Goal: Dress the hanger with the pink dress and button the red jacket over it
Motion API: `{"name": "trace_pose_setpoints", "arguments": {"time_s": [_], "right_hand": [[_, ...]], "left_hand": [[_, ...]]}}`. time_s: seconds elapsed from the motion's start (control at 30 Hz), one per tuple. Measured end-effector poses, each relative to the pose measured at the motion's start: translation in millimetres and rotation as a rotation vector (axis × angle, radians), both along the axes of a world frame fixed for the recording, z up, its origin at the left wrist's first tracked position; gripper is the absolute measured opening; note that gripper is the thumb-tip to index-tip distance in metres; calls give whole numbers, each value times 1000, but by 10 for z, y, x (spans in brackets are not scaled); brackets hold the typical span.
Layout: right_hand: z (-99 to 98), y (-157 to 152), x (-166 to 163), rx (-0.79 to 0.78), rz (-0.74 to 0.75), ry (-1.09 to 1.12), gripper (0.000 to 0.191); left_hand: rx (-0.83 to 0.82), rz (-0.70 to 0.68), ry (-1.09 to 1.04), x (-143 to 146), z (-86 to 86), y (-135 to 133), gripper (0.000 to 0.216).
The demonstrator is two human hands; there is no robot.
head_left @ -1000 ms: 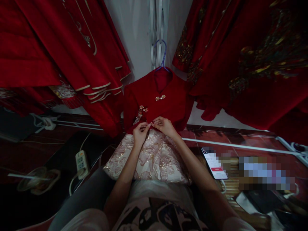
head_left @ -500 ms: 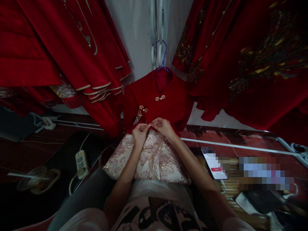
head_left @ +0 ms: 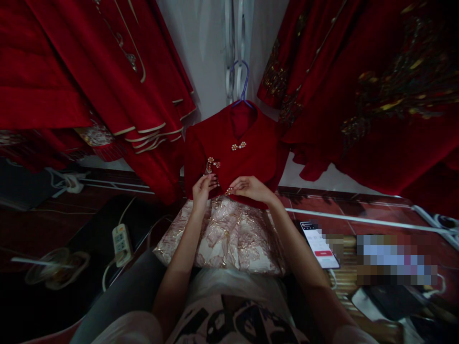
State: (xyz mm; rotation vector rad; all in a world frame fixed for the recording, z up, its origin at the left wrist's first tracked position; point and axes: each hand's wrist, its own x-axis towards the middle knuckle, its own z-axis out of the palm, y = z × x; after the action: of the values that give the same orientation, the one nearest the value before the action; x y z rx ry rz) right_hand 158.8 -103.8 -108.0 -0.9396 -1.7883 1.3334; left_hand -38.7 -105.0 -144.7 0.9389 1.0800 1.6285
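Note:
A red jacket [head_left: 251,165] hangs on a purple hanger [head_left: 245,79] in front of me, with flower-shaped bead fasteners [head_left: 238,146] at its neck and side. My left hand [head_left: 201,192] is at the jacket's left side, its fingers closed around a beaded tassel [head_left: 209,168] that hangs from the side fastener; its lower part is mostly hidden. My right hand [head_left: 251,188] pinches a small beaded fastener [head_left: 228,191] at the lower front edge. Below it, a pale pink and gold brocade skirt [head_left: 222,234] spreads toward my lap.
Red garments hang at left [head_left: 143,86] and right [head_left: 358,143]. A power strip [head_left: 122,244] and a clear plastic cup [head_left: 57,267] are at the left. On the right, a phone [head_left: 320,246] with a cable lies on a slatted bamboo surface [head_left: 346,282]. A white rack bar [head_left: 358,220] runs low behind.
My hands have moved apart. The left has shifted up and left from the fastener to the tassel; the right stays at the lower edge fastener, its wrist slightly further right.

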Motion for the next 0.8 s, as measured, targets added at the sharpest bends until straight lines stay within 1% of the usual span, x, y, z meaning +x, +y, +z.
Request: {"name": "trace_pose_setpoints", "arguments": {"time_s": [0.07, 0.13, 0.2, 0.3, 0.37, 0.47, 0.63, 0.8], "right_hand": [[73, -33, 57, -19, 60, -14, 14], [129, -52, 116, -19, 82, -29, 15], [159, -56, 159, -20, 87, -41, 17], [163, -48, 182, -51, 109, -47, 20], [156, -44, 178, -65, 127, -47, 22], [150, -44, 166, -64, 140, -49, 22], [138, -42, 146, -71, 127, -40, 21], [119, -32, 137, -78, 124, -36, 21]], "left_hand": [[56, 2, 14, 4, 76, 75, 33], [73, -27, 18, 16, 146, 163, 32], [29, -50, -9, 35, 203, 241, 26], [-87, -43, -68, 64, 257, 303, 15], [-125, -79, -110, 75, 277, 318, 13], [-128, -170, -201, 85, 291, 335, 13], [-135, -166, -310, 112, 287, 361, 11], [-121, -170, -323, 128, 305, 355, 14]]}}
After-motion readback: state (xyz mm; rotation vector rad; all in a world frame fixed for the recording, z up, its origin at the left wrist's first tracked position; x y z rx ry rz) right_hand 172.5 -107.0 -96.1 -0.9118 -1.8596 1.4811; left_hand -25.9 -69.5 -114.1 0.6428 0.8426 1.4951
